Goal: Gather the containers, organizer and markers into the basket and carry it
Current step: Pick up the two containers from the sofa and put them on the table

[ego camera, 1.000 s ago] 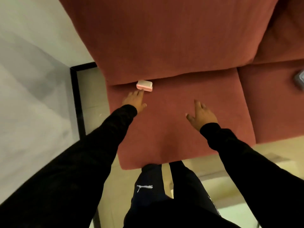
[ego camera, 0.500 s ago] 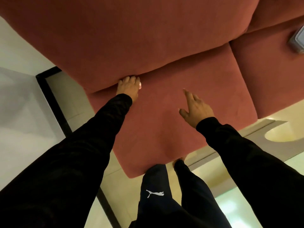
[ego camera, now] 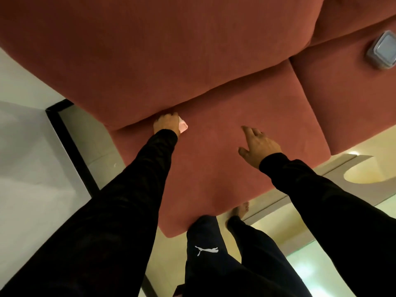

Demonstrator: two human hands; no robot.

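A small pink and white container (ego camera: 183,126) lies at the back of the red sofa seat (ego camera: 214,168), by the crease under the back cushion. My left hand (ego camera: 166,124) grips it, fingers curled over its top, so only its right corner shows. My right hand (ego camera: 257,145) hovers over the middle of the same seat cushion with its fingers spread, holding nothing. A clear square container with a grey lid (ego camera: 381,52) lies on the neighbouring seat cushion at the far right. No basket, organizer or markers are in view.
The red back cushion (ego camera: 171,50) fills the top of the view. A black-framed glass surface (ego camera: 32,157) stands left of the sofa. My legs and a bare foot (ego camera: 241,211) are on the pale floor at the seat's front edge.
My left hand reached forward onto the pink container and closed over it. The view tilted, bringing the grey-lidded container further into sight. My right hand stayed over the seat.
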